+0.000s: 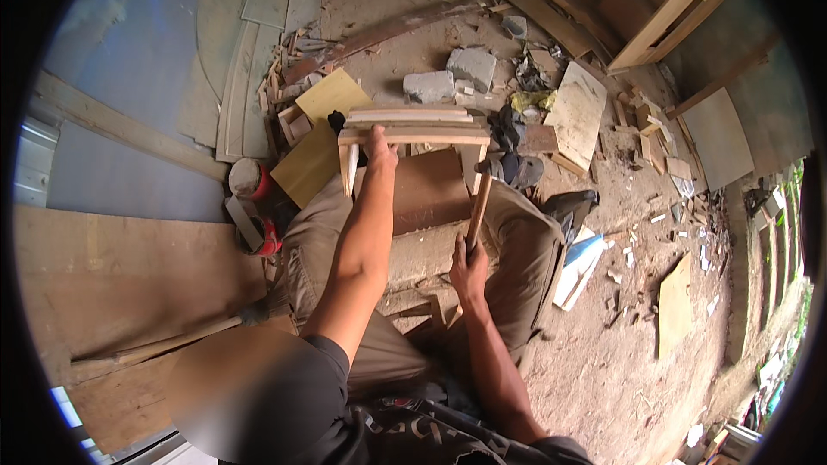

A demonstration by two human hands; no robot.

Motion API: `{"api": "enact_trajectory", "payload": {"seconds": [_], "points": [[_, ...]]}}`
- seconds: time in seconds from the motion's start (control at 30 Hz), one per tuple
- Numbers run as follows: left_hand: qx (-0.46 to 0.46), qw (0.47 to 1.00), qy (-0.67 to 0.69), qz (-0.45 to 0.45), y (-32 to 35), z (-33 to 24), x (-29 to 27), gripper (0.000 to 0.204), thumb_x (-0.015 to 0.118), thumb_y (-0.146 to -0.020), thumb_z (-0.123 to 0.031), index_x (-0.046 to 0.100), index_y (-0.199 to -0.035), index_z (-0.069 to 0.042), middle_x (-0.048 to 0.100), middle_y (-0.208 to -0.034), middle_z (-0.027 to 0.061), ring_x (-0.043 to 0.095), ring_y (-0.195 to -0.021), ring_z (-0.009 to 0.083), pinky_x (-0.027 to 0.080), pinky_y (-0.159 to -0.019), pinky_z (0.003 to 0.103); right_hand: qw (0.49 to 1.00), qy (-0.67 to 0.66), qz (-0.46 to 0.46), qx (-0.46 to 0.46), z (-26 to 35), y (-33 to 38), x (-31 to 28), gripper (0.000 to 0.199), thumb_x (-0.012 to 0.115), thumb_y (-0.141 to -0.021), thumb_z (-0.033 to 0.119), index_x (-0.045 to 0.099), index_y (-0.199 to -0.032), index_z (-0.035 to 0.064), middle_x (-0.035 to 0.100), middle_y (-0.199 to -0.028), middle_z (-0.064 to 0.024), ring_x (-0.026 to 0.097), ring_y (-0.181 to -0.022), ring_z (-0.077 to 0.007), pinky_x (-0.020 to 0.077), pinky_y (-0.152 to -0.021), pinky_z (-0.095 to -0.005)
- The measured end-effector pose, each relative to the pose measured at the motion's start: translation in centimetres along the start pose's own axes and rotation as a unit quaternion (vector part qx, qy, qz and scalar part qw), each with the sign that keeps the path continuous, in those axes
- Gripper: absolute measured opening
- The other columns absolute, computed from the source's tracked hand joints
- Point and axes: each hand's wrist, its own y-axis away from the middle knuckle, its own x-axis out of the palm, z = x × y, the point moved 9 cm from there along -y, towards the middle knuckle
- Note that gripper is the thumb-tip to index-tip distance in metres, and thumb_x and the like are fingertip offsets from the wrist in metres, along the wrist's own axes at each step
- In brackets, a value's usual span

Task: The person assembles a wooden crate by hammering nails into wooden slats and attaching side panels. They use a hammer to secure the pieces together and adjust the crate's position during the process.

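Observation:
A small wooden frame (431,132), with slats across its top and short legs at both ends, stands in front of my knees. My left hand (380,149) is closed on its near edge, left of the middle. In my right hand (469,267) is a hammer (479,213), gripped low on its wooden handle. The hammer points away from me, its dark head beside the frame's right leg; I cannot tell whether they touch. Beneath and behind the frame's near edge lies a brown board (429,189), between my legs.
Two grey blocks (429,86) lie beyond the frame. Yellowish plywood pieces (312,155) and red buckets (250,179) stand at left. A pale board (577,116), wood scraps and a blue-white piece (580,271) lie at right. Wooden furniture frames (672,9) stand at the far right.

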Motion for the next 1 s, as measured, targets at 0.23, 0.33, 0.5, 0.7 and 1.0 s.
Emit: {"api": "enact_trajectory", "payload": {"seconds": [0.23, 0.33, 0.5, 0.7, 1.0], "points": [[0.002, 0.989, 0.123, 0.078, -2.4, -0.6, 7.9, 0.02, 0.059, -0.08, -0.01, 0.055, -0.099, -0.004, 0.055, -0.106, 0.0085, 0.055, -0.107, 0.0266, 0.048, -0.1, 0.046, 0.999, -0.042, -0.014, 0.016, 2.4, -0.1, 0.1, 0.035, 0.055, -0.101, 0.03, 0.049, -0.08, 0.0033, 0.044, -0.06, -0.0002, 0.04, -0.054, -0.0087, 0.0333, -0.049, -0.0292], [-0.018, 0.976, 0.112, 0.184, 1.7, -0.8, 14.4, 0.023, 0.067, -0.08, -0.009, 0.055, -0.099, -0.006, 0.055, -0.105, 0.0047, 0.056, -0.104, 0.025, 0.047, -0.099, 0.043, 0.999, -0.022, -0.03, 0.003, 2.3, 0.1, -0.7, 0.032, 0.058, -0.099, 0.028, 0.052, -0.083, 0.0005, 0.048, -0.057, -0.0096, 0.045, -0.05, -0.0173, 0.0376, -0.048, -0.037], [0.15, 0.893, 0.015, 0.425, 12.5, -8.5, 25.8, 0.046, 0.077, -0.081, -0.006, 0.05, -0.117, -0.003, 0.055, -0.108, 0.0056, 0.058, -0.104, 0.0226, 0.048, -0.096, 0.037, 0.974, -0.216, -0.063, 0.002, 2.4, 0.5, -1.9, 0.028, 0.056, -0.101, 0.026, 0.052, -0.083, 0.005, 0.043, -0.064, 0.0043, 0.039, -0.055, -0.0047, 0.0323, -0.047, -0.025], [0.38, 0.795, -0.1, 0.462, 26.4, -20.6, 28.2, 0.042, 0.079, -0.081, -0.01, 0.052, -0.112, -0.001, 0.062, -0.099, 0.007, 0.063, -0.093, 0.0173, 0.054, -0.087, 0.032, 0.871, -0.448, -0.159, -0.124, 7.5, 1.4, -5.8, 0.014, 0.058, -0.098, 0.01, 0.045, -0.095, 0.0061, 0.045, -0.071, 0.0036, 0.041, -0.056, -0.0024, 0.035, -0.046, -0.0196], [0.546, 0.713, -0.343, 0.274, 35.1, -21.8, 21.4, 0.057, 0.086, -0.073, -0.045, 0.062, -0.088, 0.004, 0.069, -0.08, 0.0087, 0.065, -0.074, 0.0148, 0.051, -0.07, 0.028, 0.949, -0.288, -0.124, -0.014, -0.1, 0.7, -5.0, 0.028, 0.066, -0.094, 0.033, 0.056, -0.1, 0.0077, 0.05, -0.069, 0.0024, 0.042, -0.049, -0.0046, 0.0328, -0.041, -0.0235]]}}
